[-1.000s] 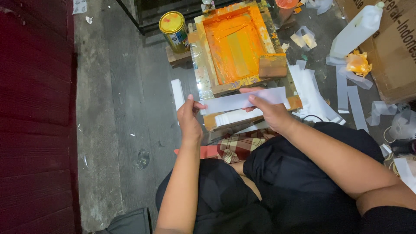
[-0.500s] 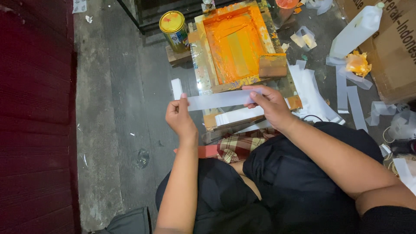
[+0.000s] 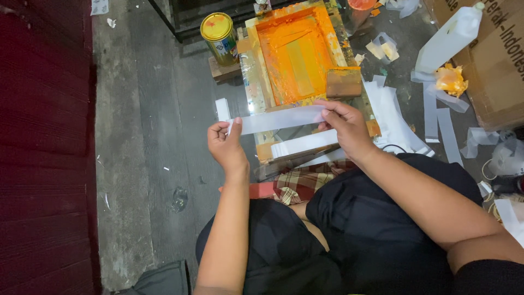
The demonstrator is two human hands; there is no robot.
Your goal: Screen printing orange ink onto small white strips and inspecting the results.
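I hold a long white strip (image 3: pixel 278 118) stretched between both hands, just in front of an orange-inked printing screen frame (image 3: pixel 297 54). My left hand (image 3: pixel 226 145) pinches the strip's left end. My right hand (image 3: pixel 344 127) grips its right end near the frame's front edge. A brown wooden squeegee (image 3: pixel 344 83) rests on the frame's right side. Another white strip (image 3: pixel 303 143) lies on the board below the one I hold.
A yellow-lidded tin can (image 3: pixel 218 35) stands left of the frame. White strips (image 3: pixel 390 117) lie scattered at the right, with a white plastic jug (image 3: pixel 447 38), an orange-stained rag (image 3: pixel 450 81) and a cardboard box (image 3: pixel 491 60). Red carpet (image 3: pixel 43 147) borders the concrete floor.
Both hands have lifted the white strip off the board and spread apart, pulling it out straight; my left hand moved left.
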